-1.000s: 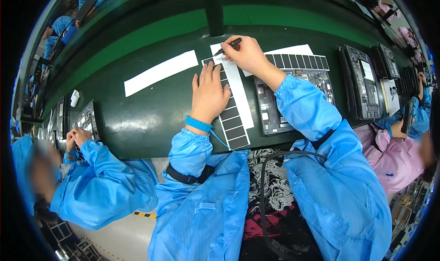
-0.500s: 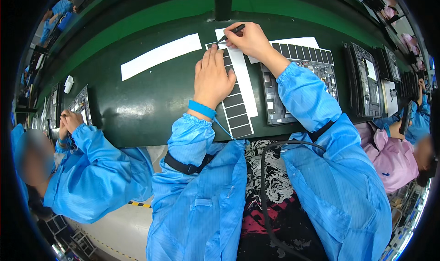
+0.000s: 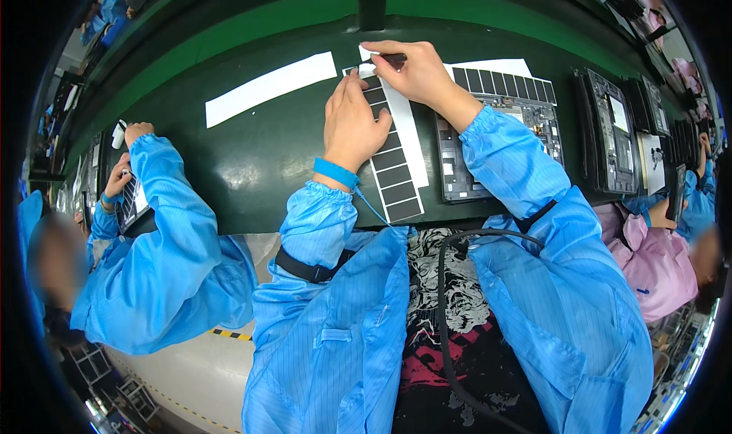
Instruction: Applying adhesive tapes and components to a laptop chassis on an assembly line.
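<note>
My left hand [image 3: 352, 125] lies on a white strip with a row of black rectangular stickers [image 3: 393, 176], its fingers stretched toward the strip's far end and the thumb apart. At that end my right hand [image 3: 418, 72] is closed on a slim black pen-shaped tool [image 3: 393, 57]. The tool's tip points left, close to my left fingertips and a small pale patch at the strip's end; whether it touches cannot be made out. A blank white strip [image 3: 408, 136] lies just right of the sticker strip, partly beneath it.
Another white strip [image 3: 271, 88] lies at left. An opened electronic device [image 3: 455, 171] sits under my right forearm, with a second sticker strip [image 3: 507, 83] across its far edge. More devices [image 3: 610, 129] stand at right. A co-worker's hand [image 3: 139, 131] is by a white bottle [image 3: 118, 134] at far left.
My right hand has turned slightly and the black tool now lies flatter. My left hand stays on the strip, fingers shifted a little. The co-worker at left has reached toward the white bottle.
</note>
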`<state>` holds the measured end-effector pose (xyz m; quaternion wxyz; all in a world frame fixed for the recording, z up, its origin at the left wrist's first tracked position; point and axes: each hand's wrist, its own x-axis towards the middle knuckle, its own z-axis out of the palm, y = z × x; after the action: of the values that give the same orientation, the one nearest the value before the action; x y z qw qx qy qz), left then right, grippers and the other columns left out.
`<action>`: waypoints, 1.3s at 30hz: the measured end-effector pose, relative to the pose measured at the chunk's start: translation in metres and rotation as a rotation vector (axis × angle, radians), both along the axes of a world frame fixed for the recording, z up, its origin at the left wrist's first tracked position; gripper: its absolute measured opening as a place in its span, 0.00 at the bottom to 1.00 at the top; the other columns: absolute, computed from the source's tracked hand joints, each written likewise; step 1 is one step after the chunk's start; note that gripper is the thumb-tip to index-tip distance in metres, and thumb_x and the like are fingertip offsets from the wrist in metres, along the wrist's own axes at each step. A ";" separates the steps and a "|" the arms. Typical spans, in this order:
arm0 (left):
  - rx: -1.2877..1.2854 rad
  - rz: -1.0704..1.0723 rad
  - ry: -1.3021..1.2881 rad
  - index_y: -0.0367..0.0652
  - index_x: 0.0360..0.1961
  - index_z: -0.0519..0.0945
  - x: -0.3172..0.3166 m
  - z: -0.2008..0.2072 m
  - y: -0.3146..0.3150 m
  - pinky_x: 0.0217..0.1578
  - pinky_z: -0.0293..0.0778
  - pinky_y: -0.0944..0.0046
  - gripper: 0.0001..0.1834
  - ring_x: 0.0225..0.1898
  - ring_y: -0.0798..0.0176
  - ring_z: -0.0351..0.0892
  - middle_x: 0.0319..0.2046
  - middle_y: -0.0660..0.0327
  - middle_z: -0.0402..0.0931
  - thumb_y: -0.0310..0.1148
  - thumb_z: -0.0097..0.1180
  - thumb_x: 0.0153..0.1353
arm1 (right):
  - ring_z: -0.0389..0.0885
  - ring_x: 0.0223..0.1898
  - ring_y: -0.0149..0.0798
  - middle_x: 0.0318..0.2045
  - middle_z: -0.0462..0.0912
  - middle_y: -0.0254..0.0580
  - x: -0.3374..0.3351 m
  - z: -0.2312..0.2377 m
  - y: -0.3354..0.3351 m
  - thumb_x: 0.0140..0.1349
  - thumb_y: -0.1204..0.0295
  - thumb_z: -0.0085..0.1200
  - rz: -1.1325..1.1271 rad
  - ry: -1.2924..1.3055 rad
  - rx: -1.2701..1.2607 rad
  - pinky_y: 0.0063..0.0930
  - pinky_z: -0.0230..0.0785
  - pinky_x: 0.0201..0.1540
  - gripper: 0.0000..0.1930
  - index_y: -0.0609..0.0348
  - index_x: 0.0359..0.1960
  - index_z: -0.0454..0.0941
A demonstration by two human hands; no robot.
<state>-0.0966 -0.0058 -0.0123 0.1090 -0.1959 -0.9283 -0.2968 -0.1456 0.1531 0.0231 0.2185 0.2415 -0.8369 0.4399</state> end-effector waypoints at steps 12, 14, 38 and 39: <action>0.065 -0.061 0.142 0.37 0.51 0.73 -0.002 0.004 -0.009 0.61 0.60 0.49 0.22 0.61 0.39 0.64 0.59 0.44 0.68 0.31 0.60 0.55 | 0.86 0.41 0.44 0.38 0.84 0.50 0.139 0.066 0.182 0.68 0.71 0.51 -0.264 -0.179 -0.643 0.30 0.81 0.44 0.13 0.73 0.43 0.79; -0.014 -0.072 0.131 0.36 0.49 0.75 0.009 0.026 0.001 0.60 0.63 0.50 0.20 0.59 0.40 0.66 0.57 0.44 0.69 0.32 0.59 0.56 | 0.86 0.40 0.45 0.38 0.83 0.52 0.160 0.043 0.211 0.68 0.71 0.52 -0.427 -0.278 -0.669 0.29 0.81 0.43 0.14 0.73 0.44 0.78; -0.038 -0.655 0.004 0.39 0.53 0.75 0.083 0.036 0.210 0.59 0.61 0.49 0.25 0.61 0.45 0.63 0.60 0.50 0.66 0.35 0.61 0.54 | 0.60 0.13 0.22 0.30 0.83 0.56 0.139 -0.019 0.261 0.66 0.72 0.55 -0.373 -0.373 -0.913 0.17 0.53 0.16 0.20 0.71 0.54 0.64; -0.035 -0.674 0.003 0.39 0.53 0.75 0.084 0.036 0.209 0.59 0.61 0.49 0.24 0.61 0.46 0.63 0.60 0.50 0.66 0.34 0.61 0.54 | 0.60 0.13 0.21 0.29 0.83 0.53 0.139 -0.018 0.262 0.66 0.72 0.55 -0.360 -0.402 -0.918 0.16 0.52 0.16 0.21 0.71 0.55 0.64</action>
<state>-0.0128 0.2036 0.0239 0.0027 -0.4942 -0.8160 -0.2998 -0.0061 0.4149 0.0050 0.2089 -0.1153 -0.6117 0.7542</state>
